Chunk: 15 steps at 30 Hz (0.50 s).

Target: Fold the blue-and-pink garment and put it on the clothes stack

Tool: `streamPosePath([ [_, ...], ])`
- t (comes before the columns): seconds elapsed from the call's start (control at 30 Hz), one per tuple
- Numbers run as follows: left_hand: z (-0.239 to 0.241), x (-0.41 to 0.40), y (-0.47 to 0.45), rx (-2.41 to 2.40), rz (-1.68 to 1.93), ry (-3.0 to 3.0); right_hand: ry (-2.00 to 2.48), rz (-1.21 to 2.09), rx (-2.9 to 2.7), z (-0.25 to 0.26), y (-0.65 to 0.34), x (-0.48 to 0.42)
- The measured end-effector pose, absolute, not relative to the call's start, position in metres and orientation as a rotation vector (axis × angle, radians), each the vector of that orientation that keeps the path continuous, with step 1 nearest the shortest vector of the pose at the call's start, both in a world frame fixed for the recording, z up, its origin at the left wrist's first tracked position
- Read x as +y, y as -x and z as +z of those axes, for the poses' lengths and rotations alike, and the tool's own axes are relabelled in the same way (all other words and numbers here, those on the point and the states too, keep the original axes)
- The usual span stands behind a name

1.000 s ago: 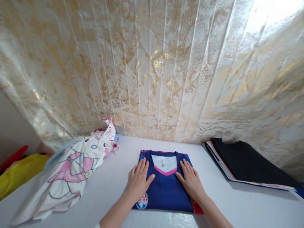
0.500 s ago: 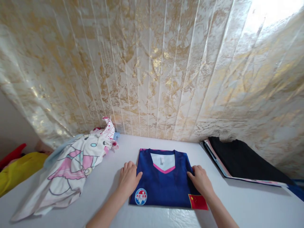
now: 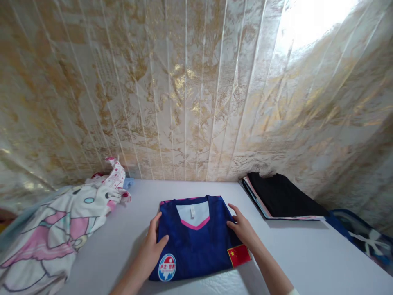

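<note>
A folded navy blue jersey [image 3: 196,241] with a pink-trimmed V-neck lies front up before me. It carries a round badge at its lower left and a red flag patch at its lower right. My left hand [image 3: 150,246] holds its left side, thumb on top and fingers along the outer edge. At the right side, my right hand [image 3: 242,229] grips the edge with the thumb over the fabric, its index finger stretched out past the cloth. The fingertips beneath the jersey are hidden.
On the left, a heap of clothes [image 3: 61,229] has a white and pink cartoon garment on top. To the right lies a stack of folded clothes with a black garment [image 3: 282,196] uppermost. A blue-edged bag-like item [image 3: 362,233] sits farther right. A patterned curtain [image 3: 184,90] hangs behind the white table [image 3: 144,192].
The view has turned to the right, showing more of the blue-edged item. My fingers have shifted around the jersey's sides, and its front edge now slants slightly upward to the right.
</note>
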State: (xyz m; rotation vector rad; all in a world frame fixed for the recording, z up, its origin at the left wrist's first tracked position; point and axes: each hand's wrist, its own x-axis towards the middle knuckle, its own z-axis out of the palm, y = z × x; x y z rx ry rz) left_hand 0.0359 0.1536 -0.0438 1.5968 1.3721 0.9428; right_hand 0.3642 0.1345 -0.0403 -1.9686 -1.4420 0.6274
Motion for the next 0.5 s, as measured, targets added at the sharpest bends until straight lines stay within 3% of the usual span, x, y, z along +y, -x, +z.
streamPosePath([
  [0.5,0.004,0.108,-0.112,1.127,0.799,-1.933,1.694,0.799,-1.653,-0.004,-0.413,0.106],
])
